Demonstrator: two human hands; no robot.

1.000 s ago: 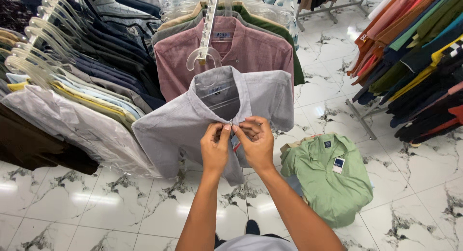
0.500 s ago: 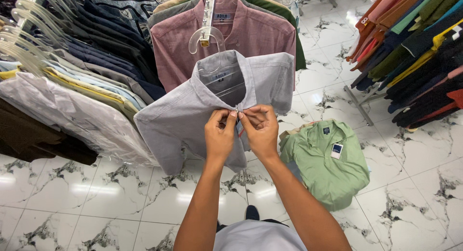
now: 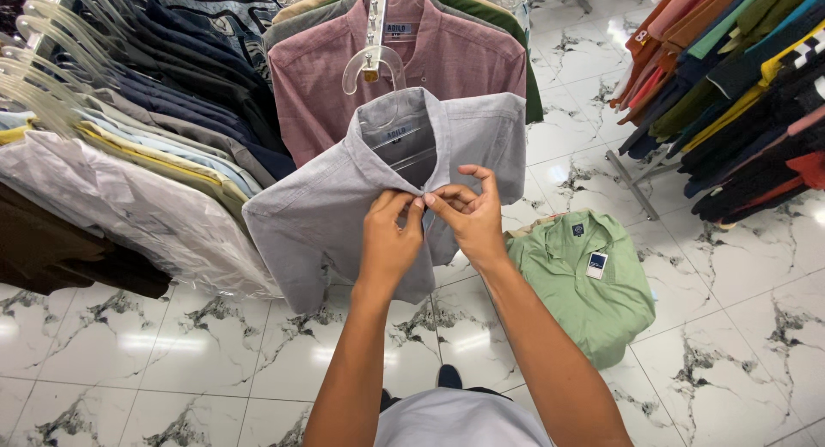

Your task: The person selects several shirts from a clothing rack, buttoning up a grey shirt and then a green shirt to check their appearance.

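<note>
The grey cotton shirt (image 3: 344,206) on its clear plastic hanger (image 3: 391,133) is being buttoned at the collar, left hand (image 3: 391,241) and right hand (image 3: 468,215) both pinched shut on the placket; the lower buttons probably come next.

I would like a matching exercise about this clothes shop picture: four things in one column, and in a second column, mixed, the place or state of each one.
Things:
1. grey shirt
2. green shirt
3. pink shirt
4. dark shoe

Places or states:
A. lies on the marble floor, with a tag on it
B. hangs on the rack behind the one being handled
C. pinched at the collar opening by the left hand and right hand
D. shows between the person's two forearms, low in the picture

Pairs: 1-C, 2-A, 3-B, 4-D
</note>
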